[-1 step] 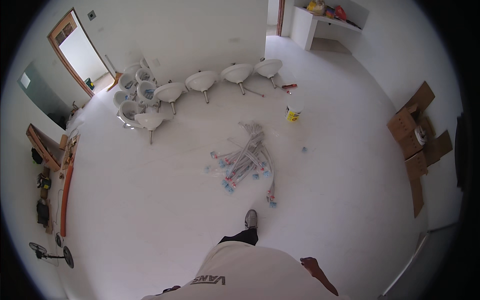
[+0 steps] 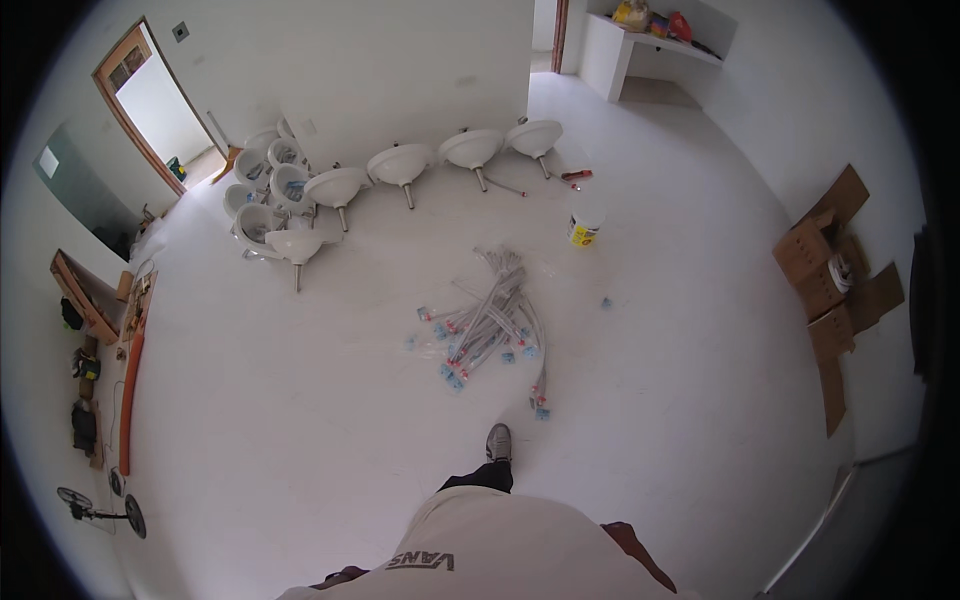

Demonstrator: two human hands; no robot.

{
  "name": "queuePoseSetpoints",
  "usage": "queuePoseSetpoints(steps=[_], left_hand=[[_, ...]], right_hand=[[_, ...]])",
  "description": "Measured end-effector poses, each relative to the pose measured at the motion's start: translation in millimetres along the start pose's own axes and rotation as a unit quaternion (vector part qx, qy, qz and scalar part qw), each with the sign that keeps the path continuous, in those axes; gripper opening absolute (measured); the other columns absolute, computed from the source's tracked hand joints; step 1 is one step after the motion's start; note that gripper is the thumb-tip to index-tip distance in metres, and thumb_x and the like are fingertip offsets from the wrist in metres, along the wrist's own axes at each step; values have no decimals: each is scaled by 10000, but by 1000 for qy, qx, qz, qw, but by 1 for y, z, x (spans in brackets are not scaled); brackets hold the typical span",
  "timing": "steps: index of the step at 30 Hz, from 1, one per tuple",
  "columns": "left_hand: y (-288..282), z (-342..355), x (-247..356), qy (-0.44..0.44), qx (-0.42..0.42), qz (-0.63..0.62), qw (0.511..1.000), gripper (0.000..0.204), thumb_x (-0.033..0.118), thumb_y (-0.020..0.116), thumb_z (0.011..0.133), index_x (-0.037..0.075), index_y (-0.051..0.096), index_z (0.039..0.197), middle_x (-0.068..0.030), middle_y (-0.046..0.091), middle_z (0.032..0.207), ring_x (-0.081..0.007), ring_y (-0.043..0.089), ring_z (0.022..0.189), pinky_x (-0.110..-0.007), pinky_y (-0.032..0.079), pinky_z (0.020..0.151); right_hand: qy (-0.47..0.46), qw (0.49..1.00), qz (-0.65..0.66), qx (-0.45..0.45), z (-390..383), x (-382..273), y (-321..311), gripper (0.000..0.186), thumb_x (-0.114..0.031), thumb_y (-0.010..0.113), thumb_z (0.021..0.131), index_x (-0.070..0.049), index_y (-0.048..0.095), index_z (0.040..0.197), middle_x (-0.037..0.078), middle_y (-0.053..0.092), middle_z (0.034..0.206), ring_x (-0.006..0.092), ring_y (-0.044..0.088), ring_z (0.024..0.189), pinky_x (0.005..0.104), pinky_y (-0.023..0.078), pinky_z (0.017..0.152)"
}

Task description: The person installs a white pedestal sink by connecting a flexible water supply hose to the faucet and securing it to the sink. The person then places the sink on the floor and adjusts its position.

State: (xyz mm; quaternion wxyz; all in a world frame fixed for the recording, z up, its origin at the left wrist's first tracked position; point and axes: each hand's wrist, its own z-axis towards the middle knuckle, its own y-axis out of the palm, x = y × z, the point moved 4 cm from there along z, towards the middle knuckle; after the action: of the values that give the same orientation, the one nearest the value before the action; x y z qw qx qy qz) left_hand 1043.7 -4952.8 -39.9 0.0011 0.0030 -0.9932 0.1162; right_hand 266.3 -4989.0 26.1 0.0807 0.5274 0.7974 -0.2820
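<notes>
My left hand (image 2: 347, 575) shows only in part at the lower edge, beside my light shirt; its fingers are hidden. On the other side, my right hand (image 2: 622, 533) hangs close to the shirt, which covers most of it. No held object can be seen at either hand. Ahead of my grey shoe (image 2: 499, 441), a heap of grey flexible hoses (image 2: 495, 320) lies on the white floor, with red ends and blue tags. Beyond it, several white wash basins (image 2: 402, 163) with metal drain pipes stand along the wall.
A white bucket (image 2: 587, 222) with a yellow label stands right of the hoses. Opened cardboard boxes (image 2: 812, 265) lean at the right wall. Along the left wall lie an orange pipe (image 2: 131, 405) and tools. A doorway (image 2: 160, 105) opens at far left, a white counter (image 2: 655, 45) at far right.
My right hand has drawn back behind the shirt, so less of it shows. A little more of my left hand shows. The view has shifted slightly; the floor objects stay in place.
</notes>
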Motion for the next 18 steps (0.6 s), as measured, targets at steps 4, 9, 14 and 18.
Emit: queuePoseSetpoints(steps=[4, 9, 14, 18], left_hand=[[-209, 60, 95, -57, 77, -301, 949, 441, 419, 499, 1044, 97, 689, 1278, -125, 782, 970, -270, 758, 868, -442, 590, 820], [-569, 6, 285, 145, 346, -470, 799, 587, 408, 705, 967, -29, 582, 1341, -158, 742, 1122, -246, 743, 915, -353, 585, 783], [-728, -71, 418, 244, 446, -363, 781, 582, 381, 690, 977, -50, 577, 1351, -197, 741, 1124, -256, 727, 996, -377, 564, 882], [-729, -17, 460, 162, 429, -340, 821, 572, 391, 685, 977, -37, 590, 1345, -205, 742, 1121, -264, 720, 1031, -365, 556, 908]], right_hand=[[-151, 950, -274, -15, 19, -1, -66, 233, -269, 710, 979, -50, 691, 1055, 70, 651, 768, 216, 683, 678, 397, 540, 591], [62, 989, 99, 88, 49, -41, -164, 263, -270, 690, 979, -44, 666, 1112, 74, 662, 836, 229, 689, 683, 404, 544, 594], [119, 965, 214, 90, 110, -85, -234, 284, -275, 688, 971, -40, 665, 1130, 97, 683, 882, 252, 703, 729, 419, 553, 631], [146, 951, 260, 78, 174, -69, -298, 288, -282, 678, 968, -50, 671, 1138, 121, 698, 918, 279, 709, 793, 446, 558, 689]])
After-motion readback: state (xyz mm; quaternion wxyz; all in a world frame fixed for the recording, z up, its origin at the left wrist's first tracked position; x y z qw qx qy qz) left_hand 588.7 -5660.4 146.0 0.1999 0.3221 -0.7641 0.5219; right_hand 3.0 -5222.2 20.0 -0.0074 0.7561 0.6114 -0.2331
